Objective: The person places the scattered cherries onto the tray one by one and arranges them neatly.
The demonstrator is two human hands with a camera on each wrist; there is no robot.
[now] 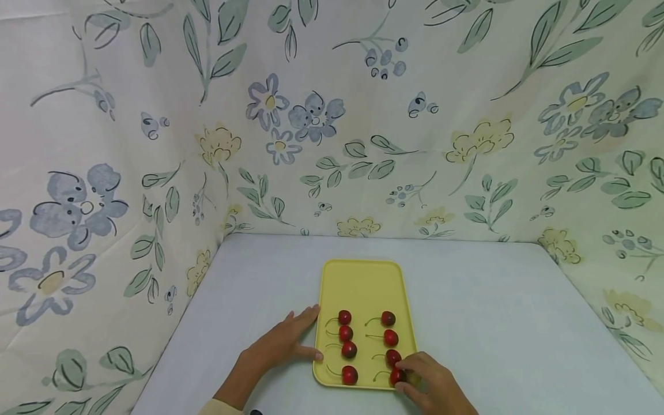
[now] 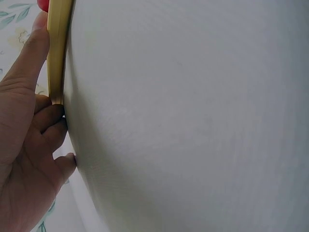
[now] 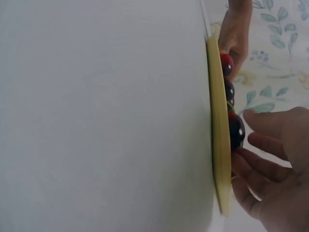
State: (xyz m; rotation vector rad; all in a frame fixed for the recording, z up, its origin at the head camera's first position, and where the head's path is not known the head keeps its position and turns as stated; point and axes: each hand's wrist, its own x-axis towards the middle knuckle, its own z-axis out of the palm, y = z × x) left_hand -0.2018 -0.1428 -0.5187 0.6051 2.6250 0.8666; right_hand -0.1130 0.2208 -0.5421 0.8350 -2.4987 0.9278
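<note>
A yellow tray bears two columns of red cherries with stems pointing left. My left hand lies along the tray's left edge, fingers extended and the thumb resting at its rim. At the tray's near right corner, my right hand surrounds the nearest cherry of the right column. In the right wrist view the thumb stands a little off this dark cherry, and the fingers are right beside it. Another cherry lies just beyond, close to the fingertips.
The tray lies on a white table. In the left column, one cherry sits apart from the others nearer the far side. Floral cloth hangs behind the table and at both sides. A small dark object shows at the lower frame edge.
</note>
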